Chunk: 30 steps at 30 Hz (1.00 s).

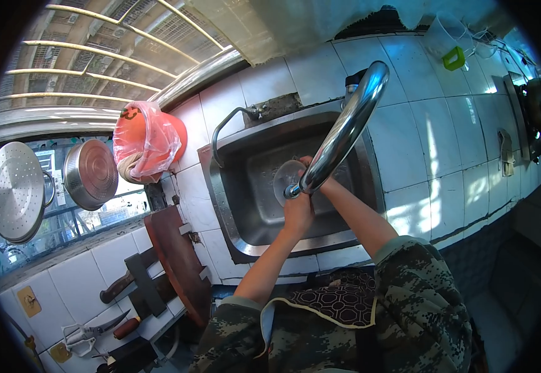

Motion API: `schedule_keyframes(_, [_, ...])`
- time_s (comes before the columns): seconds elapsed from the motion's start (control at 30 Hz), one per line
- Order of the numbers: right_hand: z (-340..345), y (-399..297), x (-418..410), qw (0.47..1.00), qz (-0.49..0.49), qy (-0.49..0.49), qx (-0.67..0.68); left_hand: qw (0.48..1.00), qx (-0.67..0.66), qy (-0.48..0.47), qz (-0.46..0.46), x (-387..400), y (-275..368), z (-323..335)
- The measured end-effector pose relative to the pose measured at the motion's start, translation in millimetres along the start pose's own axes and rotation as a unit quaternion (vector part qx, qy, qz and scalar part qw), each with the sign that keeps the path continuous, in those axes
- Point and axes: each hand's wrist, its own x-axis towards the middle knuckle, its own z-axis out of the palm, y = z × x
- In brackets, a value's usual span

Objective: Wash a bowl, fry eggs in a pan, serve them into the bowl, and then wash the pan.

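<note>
Over the stainless steel sink (256, 205), a clear round vessel (283, 176), perhaps a bowl or cup, is tilted beneath the tap. My left hand (298, 213) grips its near side, the fingers partly covered by the spout. At its far right edge is my right hand (306, 161), closed around the rim; the chrome tap (352, 126) hides much of this hand. The tap's nozzle points down just above my left hand. Whether water is running is hard to make out.
A thin bent spout (226, 128) reaches over the sink's left corner. Left of the sink stand a red bucket with a plastic liner (174, 133) and a wooden cutting board (177, 261). Knives (121, 285) and scissors (86, 335) hang nearby. White tiled counter (401, 149) extends rightward.
</note>
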Motion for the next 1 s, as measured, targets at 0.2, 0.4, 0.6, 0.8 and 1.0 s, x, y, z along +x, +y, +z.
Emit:
schedule_keyframes(0.2, [1,-133,-105,0.965,0.026,-0.011,-0.262,0.925,-0.338,0.067,-0.161,1,-52,-15])
schedule_keyframes(0.4, [15,-61,-62,0.973,-0.117,0.123,-0.157,0.776,-0.586,-0.06,-0.223,-12,-29,-46])
schedule_keyframes(0.6, [10,-78,-74,0.971,-0.046,0.057,-0.226,0.788,-0.56,-0.051,-0.253,-19,-40,-35])
schedule_keyframes(0.8, [-3,-101,-78,0.965,-0.069,0.163,-0.193,0.785,-0.571,-0.054,-0.235,-26,-33,-30])
schedule_keyframes(1.0, [-25,-74,-49,0.946,0.179,0.011,0.27,0.76,-0.628,-0.011,-0.169,-39,-24,-36])
